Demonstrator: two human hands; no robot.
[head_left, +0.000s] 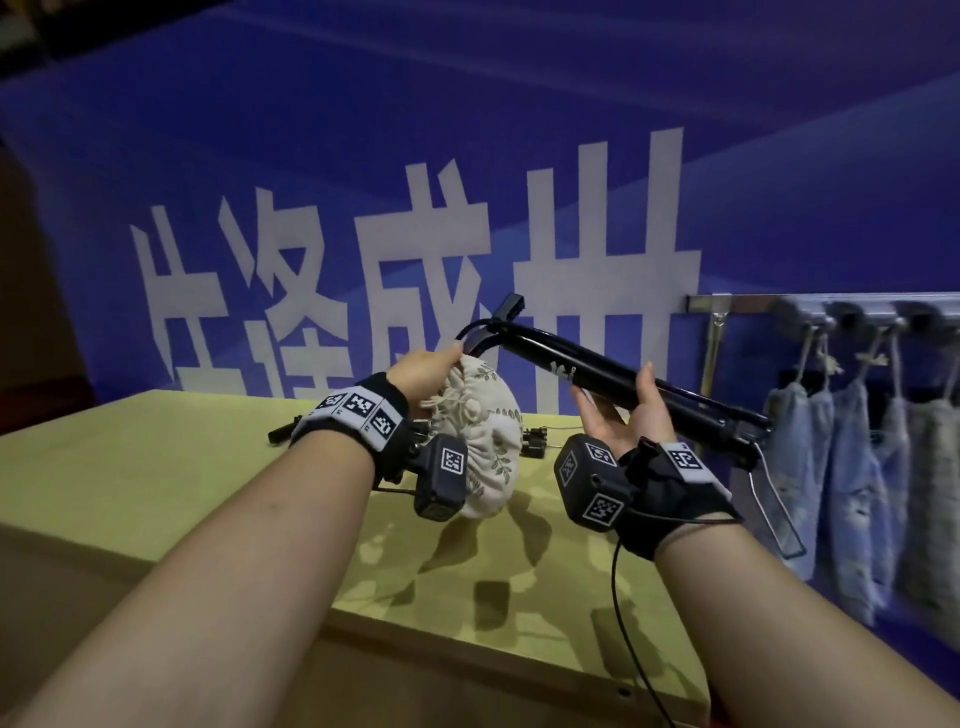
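Observation:
My left hand (423, 376) grips the gathered neck of a cream drawstring pouch (488, 441) printed with leaves, which hangs above the yellow-green table (156, 467). My right hand (631, 410) holds a long black pump-like tube (613, 376) from below, thumb curled over it. The tube slants from upper left to lower right, with a thin black hose looping at its upper end beside my left hand and a wire foot loop (776, 512) hanging at its lower end. Both wrists wear black bands carrying marker cubes.
A metal hook rail (810, 304) on the blue wall at right holds several pale blue and grey cloth bags (857, 467). Small black parts (535, 441) lie on the table behind the pouch. A blue banner with large white characters stands behind the table.

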